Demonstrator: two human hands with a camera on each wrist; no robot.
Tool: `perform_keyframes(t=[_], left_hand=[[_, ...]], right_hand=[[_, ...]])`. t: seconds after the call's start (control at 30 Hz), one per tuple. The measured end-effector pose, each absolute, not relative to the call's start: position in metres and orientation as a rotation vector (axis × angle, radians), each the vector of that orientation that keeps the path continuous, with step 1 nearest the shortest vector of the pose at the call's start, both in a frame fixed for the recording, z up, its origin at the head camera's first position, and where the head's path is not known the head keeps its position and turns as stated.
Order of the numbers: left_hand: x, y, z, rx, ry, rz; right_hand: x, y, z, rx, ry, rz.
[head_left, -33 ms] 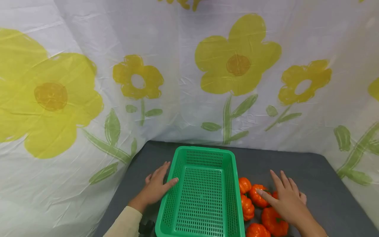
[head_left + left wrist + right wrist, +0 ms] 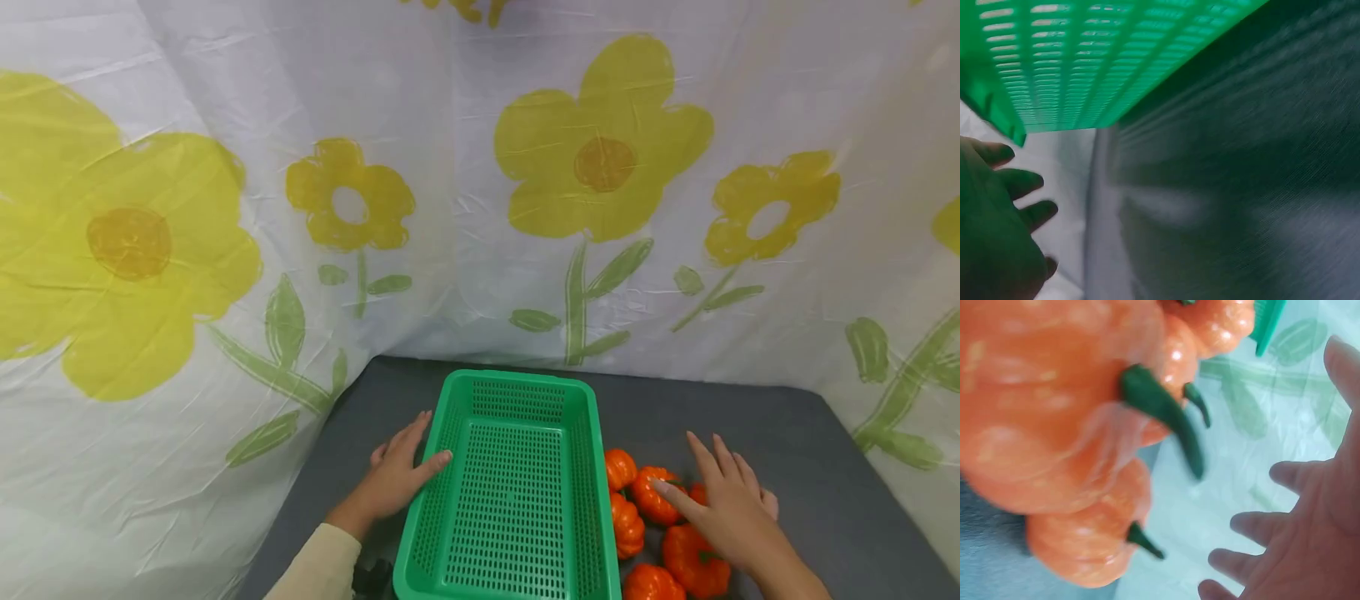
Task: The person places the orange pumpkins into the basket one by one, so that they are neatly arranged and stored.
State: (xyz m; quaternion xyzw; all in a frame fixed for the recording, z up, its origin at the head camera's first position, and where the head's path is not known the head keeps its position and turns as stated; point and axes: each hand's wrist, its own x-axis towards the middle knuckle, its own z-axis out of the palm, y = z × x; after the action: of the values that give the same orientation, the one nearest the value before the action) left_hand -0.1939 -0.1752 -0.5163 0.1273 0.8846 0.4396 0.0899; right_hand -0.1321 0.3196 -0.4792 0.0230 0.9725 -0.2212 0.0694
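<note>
A green plastic basket with slotted walls and floor stands in the middle of the head view, with nothing inside. At its left long side is my left hand, thumb over the rim and the other fingers stretched forward outside it; whether it touches the rim I cannot tell. The left wrist view shows its fingers spread below the basket wall. Several glossy orange pumpkins with green stems lie right of the basket. Over their right side hovers my right hand, fingers spread, holding nothing; the biggest pumpkin fills the right wrist view's left.
A dark grey cloth covers the table. White sheeting with yellow flowers hangs behind and along both sides. Some small black object sits by the basket's near left corner, partly cut off by the frame.
</note>
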Motion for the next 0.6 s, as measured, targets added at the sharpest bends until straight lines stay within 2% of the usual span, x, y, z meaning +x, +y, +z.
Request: perform_keyframes(t=[0.3,0.47,0.6], left_hand=[[-0.184,-0.171,-0.546,0.487,1.962,2.059],[-0.177,-0.166,-0.561,0.417,1.672,2.218],[-0.178,-0.168,-0.571,0.522,1.629,2.187]], right_hand=[[-0.124,0.344,-0.497,0.129,2.748,-0.902],[-0.118,0.359,-0.511,0.173,2.696,-1.147],[-0.117,0.370,-0.526,0.231,2.627,-1.325]])
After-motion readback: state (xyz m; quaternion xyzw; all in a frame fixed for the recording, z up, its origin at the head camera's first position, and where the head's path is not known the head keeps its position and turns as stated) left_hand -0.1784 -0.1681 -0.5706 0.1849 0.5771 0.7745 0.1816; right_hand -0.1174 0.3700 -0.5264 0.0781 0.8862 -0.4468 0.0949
